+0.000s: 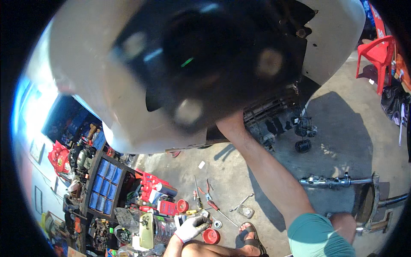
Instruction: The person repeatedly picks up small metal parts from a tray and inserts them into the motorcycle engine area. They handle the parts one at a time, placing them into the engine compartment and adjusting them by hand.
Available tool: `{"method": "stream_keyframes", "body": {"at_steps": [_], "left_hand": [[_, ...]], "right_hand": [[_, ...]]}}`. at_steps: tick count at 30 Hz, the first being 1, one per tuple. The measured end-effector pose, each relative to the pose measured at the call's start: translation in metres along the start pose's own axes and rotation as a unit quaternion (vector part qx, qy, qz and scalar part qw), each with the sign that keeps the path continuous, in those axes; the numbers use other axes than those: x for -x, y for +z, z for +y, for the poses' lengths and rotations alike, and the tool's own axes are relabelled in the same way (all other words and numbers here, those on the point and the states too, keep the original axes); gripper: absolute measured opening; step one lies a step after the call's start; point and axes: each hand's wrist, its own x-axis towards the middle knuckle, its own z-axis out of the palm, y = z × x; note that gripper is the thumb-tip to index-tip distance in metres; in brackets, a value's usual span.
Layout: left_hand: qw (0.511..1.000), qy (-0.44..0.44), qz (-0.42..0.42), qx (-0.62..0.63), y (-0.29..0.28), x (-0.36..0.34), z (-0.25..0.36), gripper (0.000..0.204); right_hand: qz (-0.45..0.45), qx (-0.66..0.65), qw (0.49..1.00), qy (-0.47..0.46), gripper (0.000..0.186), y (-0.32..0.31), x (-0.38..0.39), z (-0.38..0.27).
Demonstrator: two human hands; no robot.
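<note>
My right arm reaches up beneath a pale vehicle body panel; the wrist enters a dark, blurred cavity, where my fingers are hidden. Below it hangs a slatted dark part. My left hand, in a white glove with dark fingers, is low at the centre, its fingers curled; what they hold, if anything, is unclear. Around it lie a red round tray, a red-handled screwdriver, pliers and a wrench on the concrete floor.
At left are a shelf of blue bins among cluttered tools and red containers. Dark mechanical parts sit below the vehicle. A metal shaft assembly lies right of my arm. A red chair and black bags stand far right.
</note>
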Motion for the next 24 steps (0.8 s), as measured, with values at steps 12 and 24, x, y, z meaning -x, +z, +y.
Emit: {"method": "stream_keyframes", "body": {"at_steps": [12, 24], "left_hand": [[0.989, 0.105, -0.032, 0.101, 0.003, 0.011, 0.016, 0.025], [0.961, 0.274, 0.006, 0.026, 0.010, -0.029, 0.049, 0.021]], "right_hand": [[-0.444, 0.366, 0.812, -0.104, 0.044, -0.113, 0.113, -0.045], [-0.422, 0.693, 0.571, 0.125, 0.045, -0.504, 0.070, -0.297]]}}
